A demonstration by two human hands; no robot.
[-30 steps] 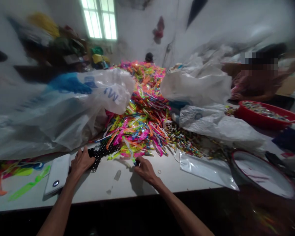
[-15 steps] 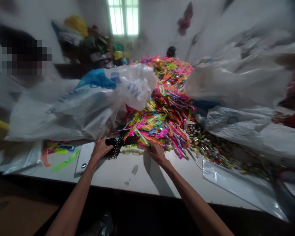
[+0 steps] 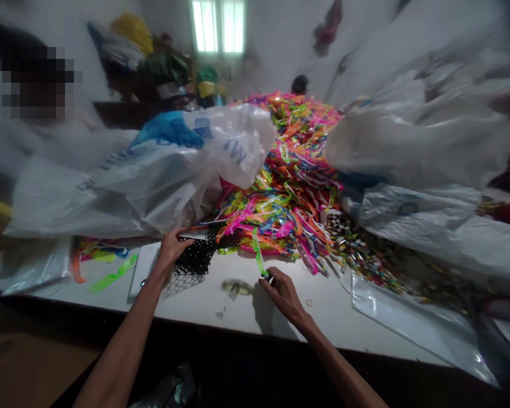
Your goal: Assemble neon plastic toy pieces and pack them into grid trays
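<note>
On the white table, my left hand [image 3: 173, 252] is closed on the near-left side of a black perforated tray or sheet [image 3: 194, 258], whose holed shadow falls on the tabletop. My right hand [image 3: 283, 290] pinches the end of a thin bright green plastic strip [image 3: 258, 255]. The strip's far end reaches the front of a big heap of colourful plastic strips [image 3: 297, 192]. A blurred yellowish looped piece [image 3: 237, 286] lies between my hands, near a small grey scrap [image 3: 233, 294].
A white power bank [image 3: 143, 266] lies by my left forearm, beside loose green strips [image 3: 113, 275]. Large plastic sacks [image 3: 153, 170] flank the heap. Many small coloured pieces [image 3: 365, 255] and a flat clear bag [image 3: 416, 328] are at right. Another person [image 3: 34, 85] is at left.
My right hand has drawn back from the heap toward me, bringing the green strip. The yellowish looped piece has shifted nearer. A small ring now shows right of my hand.
</note>
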